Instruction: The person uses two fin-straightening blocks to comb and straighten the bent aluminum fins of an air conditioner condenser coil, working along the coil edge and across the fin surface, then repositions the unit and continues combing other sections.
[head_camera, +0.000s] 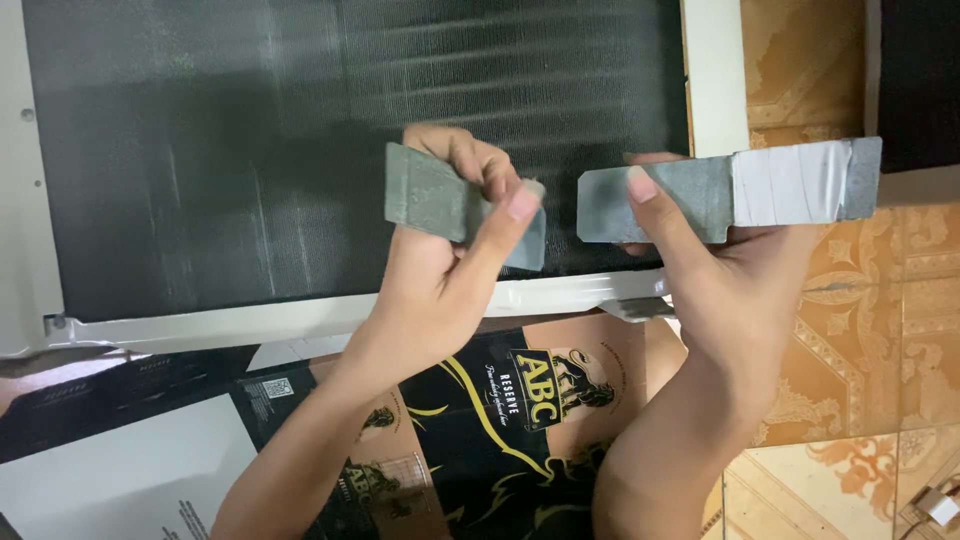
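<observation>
A: Item 1, left hand (440, 240). We log it raised in front of the dark finned panel (300, 150), fingers curled shut around a short grey foam pad (430, 195). Thumb lies across the pad's front w/ the nail near its right end; the other fingers wrap behind at the top. Pad sits tilted, left end higher.

B: Agreed. Item 2, right hand (720, 270). We log it closed on a long grey foam strip (700, 195), thumb pressed on the front face near the strip's left end, palm and fingers underneath and behind. Strip lies approx level, w/ a band of pale tape round its right part; far right end is bare grey again.

A: Relation betw. the two pieces: side by side at the same height, near each other, not touching. A narrow gap shows betw. the pad's right end and the strip's left end.

B: Item 3, backdrop. We note the finned panel is set in a white frame (300, 320), whose lower rail runs just below both hands.

A: Item 4, under the forearms: flattened black and tan printed cardboard (520, 400), plus a white sheet (120, 470) at lower left.

B: Item 5, patterned tan floor tiles (860, 330) at right. Small white object at the bottom right corner; we cannot tell what it is.
</observation>
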